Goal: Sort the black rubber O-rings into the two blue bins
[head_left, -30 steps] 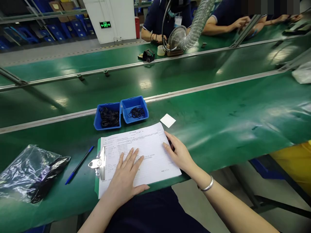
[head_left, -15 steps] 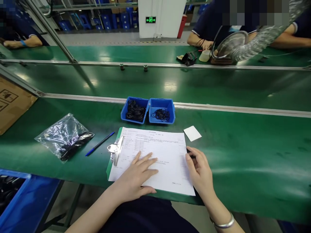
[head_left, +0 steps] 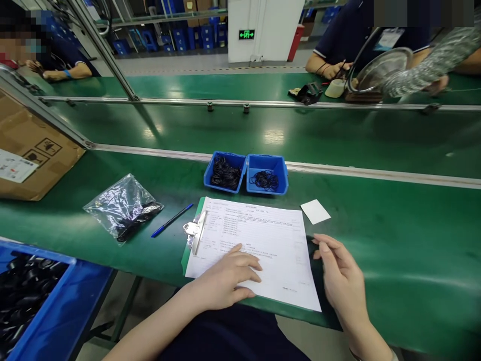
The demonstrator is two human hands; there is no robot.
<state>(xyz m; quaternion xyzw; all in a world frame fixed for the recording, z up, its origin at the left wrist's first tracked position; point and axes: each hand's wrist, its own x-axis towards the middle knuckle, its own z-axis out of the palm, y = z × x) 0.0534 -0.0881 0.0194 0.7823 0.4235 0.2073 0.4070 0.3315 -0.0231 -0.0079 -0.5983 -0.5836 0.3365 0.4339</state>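
A white printed sheet (head_left: pixel 263 271) lies on a green clipboard (head_left: pixel 187 258), under the metal clip (head_left: pixel 193 230) at its left side. My left hand (head_left: pixel 229 276) rests palm down on the lower part of the sheet, fingers spread. Just off the sheet's right edge is my right hand (head_left: pixel 343 281), its fingers loosely curled and slightly apart, with nothing visible in them. A small white card (head_left: pixel 315 211) lies beyond that hand. To the left of the clipboard is a blue pen (head_left: pixel 172 220).
Two blue bins (head_left: pixel 266 159) with black rings or cords stand behind the clipboard. A clear bag (head_left: pixel 124 205) with black contents lies left, near a cardboard box (head_left: pixel 56 170). A blue crate (head_left: pixel 56 301) of black parts sits lower left. Co-workers sit across the green bench (head_left: pixel 406 240).
My right hand has moved off the sheet's right edge, out to the right. My left hand has slid slightly down the sheet. The view has shifted left.
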